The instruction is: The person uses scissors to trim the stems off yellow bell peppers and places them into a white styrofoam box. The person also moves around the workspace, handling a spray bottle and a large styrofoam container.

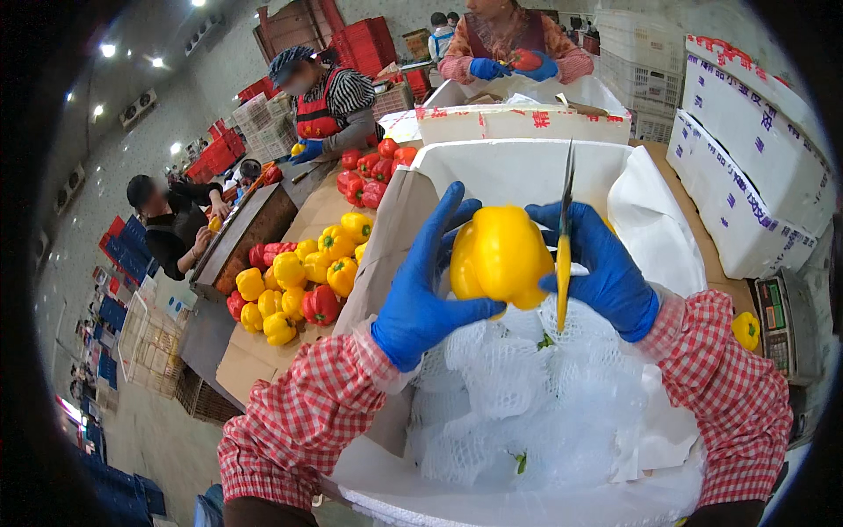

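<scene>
A yellow bell pepper (504,253) is held up between my two blue-gloved hands. My left hand (431,283) grips it from the left, thumb across its lower side. In my right hand (596,270) is a knife with a yellow handle (563,283), its blade (569,171) pointing away from me. The right fingertips also touch the pepper's right side. Below both hands stands a white foam box (520,148), holding several items in white foam netting (500,382); green bits poke out between them.
Yellow peppers (288,270) and red peppers (372,174) lie on cardboard to the left. Lidded white foam boxes (744,191) are stacked at right, near a weighing scale (784,323). Across from me a person (517,46) holds a red pepper; two others work at left.
</scene>
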A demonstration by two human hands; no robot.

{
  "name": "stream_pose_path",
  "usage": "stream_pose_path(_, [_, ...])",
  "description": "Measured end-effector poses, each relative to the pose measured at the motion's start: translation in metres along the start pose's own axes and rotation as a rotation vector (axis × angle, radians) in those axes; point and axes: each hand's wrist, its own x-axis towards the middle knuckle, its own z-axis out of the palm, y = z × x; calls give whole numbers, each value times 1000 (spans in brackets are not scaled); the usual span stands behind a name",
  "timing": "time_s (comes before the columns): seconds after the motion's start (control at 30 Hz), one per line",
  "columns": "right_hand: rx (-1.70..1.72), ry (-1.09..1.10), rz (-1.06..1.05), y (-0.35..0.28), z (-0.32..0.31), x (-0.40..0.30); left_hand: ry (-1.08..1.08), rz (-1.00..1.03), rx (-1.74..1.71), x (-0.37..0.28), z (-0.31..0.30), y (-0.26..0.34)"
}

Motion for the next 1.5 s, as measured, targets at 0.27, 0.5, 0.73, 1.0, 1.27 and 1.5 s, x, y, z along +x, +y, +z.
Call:
stream_pose_path(0.27, [502, -53, 294, 2, -11, -3, -93, 288, 520, -5, 4, 6])
stream_pose_path(0.5, [143, -35, -34, -10, -5, 0, -218, -219, -274, -8, -3, -5])
stream_pose_path(0.73, [-298, -66, -5, 0, -6, -4, -85, -90, -102, -5, 1, -5])
stream_pose_path(1.0, [-882, -64, -65, -6, -18, -5, 153, -221, 88, -1, -4, 5])
stream_pose_path(1.27, [-935, -128, -74, -5, -17, -9, 148, -215, 117, 0, -9, -12])
stream_pose_path(1.5, [-929, -324, 35, -1, -15, -10, 98, -321, 88, -4, -17, -23])
